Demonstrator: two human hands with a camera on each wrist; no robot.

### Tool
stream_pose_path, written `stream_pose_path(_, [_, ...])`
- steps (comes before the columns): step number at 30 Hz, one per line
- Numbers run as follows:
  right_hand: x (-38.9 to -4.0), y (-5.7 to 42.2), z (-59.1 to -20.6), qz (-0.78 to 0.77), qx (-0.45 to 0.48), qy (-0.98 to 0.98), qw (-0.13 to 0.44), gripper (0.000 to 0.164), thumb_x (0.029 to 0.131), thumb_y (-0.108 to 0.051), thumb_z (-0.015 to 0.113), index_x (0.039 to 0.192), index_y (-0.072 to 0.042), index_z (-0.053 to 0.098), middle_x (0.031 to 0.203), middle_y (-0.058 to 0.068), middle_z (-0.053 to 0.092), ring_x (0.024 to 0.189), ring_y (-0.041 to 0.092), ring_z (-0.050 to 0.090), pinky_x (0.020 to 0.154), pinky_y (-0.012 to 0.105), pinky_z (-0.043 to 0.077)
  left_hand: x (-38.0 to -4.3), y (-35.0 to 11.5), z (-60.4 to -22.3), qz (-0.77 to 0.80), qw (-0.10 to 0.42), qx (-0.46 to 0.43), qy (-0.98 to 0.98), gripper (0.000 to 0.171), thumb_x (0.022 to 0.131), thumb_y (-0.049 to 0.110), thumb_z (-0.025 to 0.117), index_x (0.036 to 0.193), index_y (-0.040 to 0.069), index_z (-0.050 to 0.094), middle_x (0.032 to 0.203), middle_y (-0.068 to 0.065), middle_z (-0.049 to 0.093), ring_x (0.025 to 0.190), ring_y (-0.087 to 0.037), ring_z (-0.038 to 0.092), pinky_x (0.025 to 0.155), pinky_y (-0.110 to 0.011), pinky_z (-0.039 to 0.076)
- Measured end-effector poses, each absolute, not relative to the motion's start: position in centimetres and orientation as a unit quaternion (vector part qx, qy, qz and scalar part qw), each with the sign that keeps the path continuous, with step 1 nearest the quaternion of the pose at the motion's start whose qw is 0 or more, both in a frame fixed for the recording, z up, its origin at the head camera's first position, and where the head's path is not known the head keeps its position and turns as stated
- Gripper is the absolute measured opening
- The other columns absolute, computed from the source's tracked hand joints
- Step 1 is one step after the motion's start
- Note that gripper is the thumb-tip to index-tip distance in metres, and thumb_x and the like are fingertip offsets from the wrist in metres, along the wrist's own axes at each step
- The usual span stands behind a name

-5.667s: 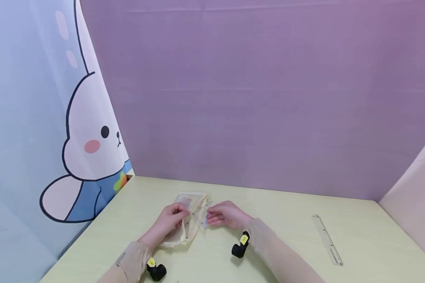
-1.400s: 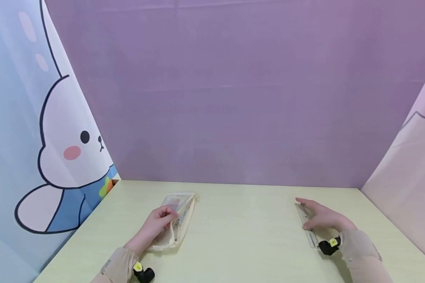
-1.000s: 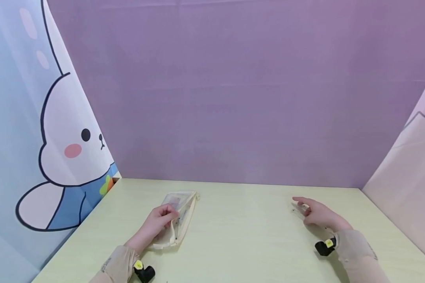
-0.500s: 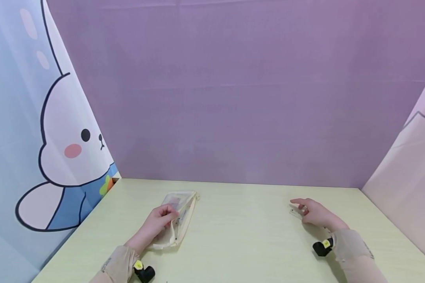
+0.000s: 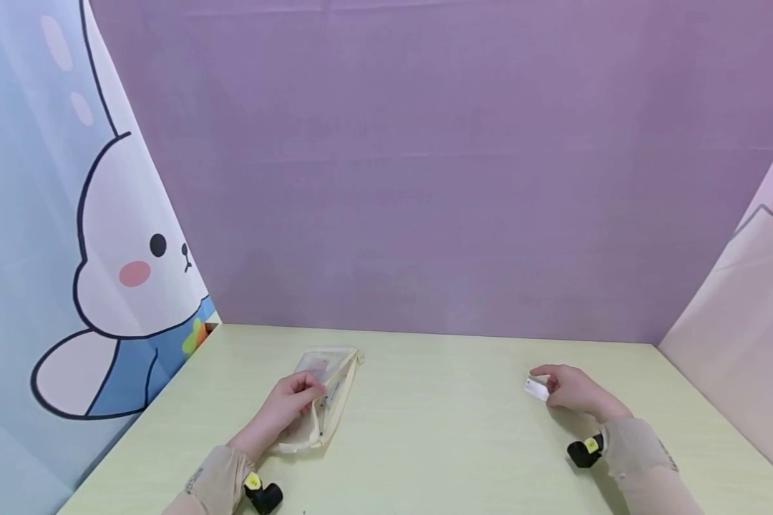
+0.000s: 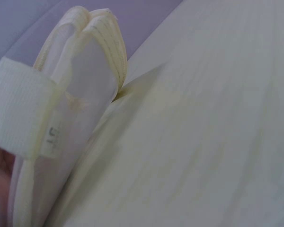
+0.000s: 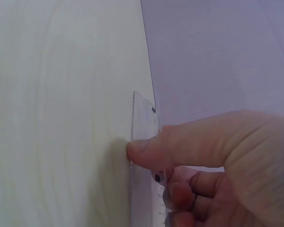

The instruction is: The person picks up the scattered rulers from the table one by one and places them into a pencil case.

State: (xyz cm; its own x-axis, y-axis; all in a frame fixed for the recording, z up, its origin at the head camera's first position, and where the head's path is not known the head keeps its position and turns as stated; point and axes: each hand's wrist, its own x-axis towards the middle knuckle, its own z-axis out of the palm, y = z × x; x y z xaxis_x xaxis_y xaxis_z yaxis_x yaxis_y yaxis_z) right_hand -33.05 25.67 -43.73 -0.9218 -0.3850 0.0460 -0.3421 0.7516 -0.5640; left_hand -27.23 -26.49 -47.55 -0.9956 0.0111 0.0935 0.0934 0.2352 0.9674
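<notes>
My left hand (image 5: 286, 408) pinches the rim of a see-through pouch (image 5: 330, 360) with cream edging, its mouth parted toward the right. Flat clear pieces with dark marks show inside, too faint to name. The left wrist view gives the pouch (image 6: 92, 71) close up, with a folded white tab (image 6: 21, 109); little of that hand is visible there. Out on the right, my right hand (image 5: 573, 390) holds a clear plastic ruler (image 5: 536, 389) between thumb and fingers. One end of the ruler (image 7: 144, 123) sticks out past my thumb, close above the table, in the right wrist view.
The pale wooden table (image 5: 438, 415) stretches between both hands. A purple cloth (image 5: 438, 179) hangs behind its back edge. Patterned curtains, one blue with a rabbit (image 5: 135, 272) and one pink (image 5: 741, 307), close off the sides.
My right hand left the pouch, where it held a clear triangular piece, and reached right to the ruler. It has gripped the ruler and turned it. The left hand keeps hold of the pouch.
</notes>
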Motion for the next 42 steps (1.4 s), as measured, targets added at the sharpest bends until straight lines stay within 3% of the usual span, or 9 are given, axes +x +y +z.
stream_pose_path(7, [-33.2,26.0,-43.8,-0.264,-0.167,0.950,0.028,0.015,0.071,-0.004,0.073,0.083,-0.007,0.066,0.076,-0.001,0.060,0.072,0.017,0.051,0.068,0.035,0.043,-27.3,-26.5,-47.8,-0.618,0.032,-0.035,-0.785,0.014,0.088,0.012,0.068,0.085,0.002,0.059,0.068,-0.002,0.049,0.062,-0.015,0.047,0.056,-0.024,0.039])
stream_pose_path(14, [-32.9,26.6,-43.3,-0.273,-0.156,0.949,0.031,0.004,0.083,-0.010,0.070,0.082,-0.008,0.068,0.076,-0.001,0.059,0.069,0.017,0.049,0.063,0.032,0.041,-27.3,-26.5,-47.7,-0.617,0.032,-0.042,-0.785,0.015,0.089,0.013,0.068,0.086,0.001,0.059,0.070,-0.002,0.050,0.062,-0.015,0.048,0.056,-0.024,0.039])
stream_pose_path(22, [-33.4,27.3,-43.8,-0.411,-0.141,0.896,0.093,0.024,0.092,-0.006,0.057,0.110,0.009,0.062,0.065,0.003,0.053,0.051,0.011,0.043,0.046,0.026,0.040,-27.2,-26.4,-47.7,-0.620,0.033,-0.048,-0.783,0.014,0.089,0.012,0.068,0.086,0.001,0.059,0.070,-0.001,0.049,0.062,-0.014,0.048,0.055,-0.024,0.039])
stream_pose_path(31, [-33.3,26.7,-43.5,-0.493,-0.110,0.855,0.121,0.037,0.097,-0.014,0.054,0.123,0.012,0.051,0.081,0.005,0.059,0.065,0.015,0.058,0.058,0.032,0.051,-27.2,-26.4,-47.6,-0.617,0.033,-0.040,-0.785,0.015,0.089,0.013,0.068,0.086,0.001,0.059,0.069,-0.002,0.049,0.061,-0.015,0.047,0.055,-0.024,0.039])
stream_pose_path(42, [-33.3,25.9,-43.4,-0.552,-0.112,0.814,0.142,0.043,0.101,-0.017,0.050,0.127,0.017,0.042,0.076,0.003,0.059,0.061,0.013,0.059,0.056,0.030,0.051,-27.3,-26.5,-47.9,-0.603,0.041,-0.061,-0.794,0.015,0.091,0.008,0.064,0.084,-0.002,0.057,0.066,-0.003,0.047,0.058,-0.013,0.044,0.051,-0.023,0.035])
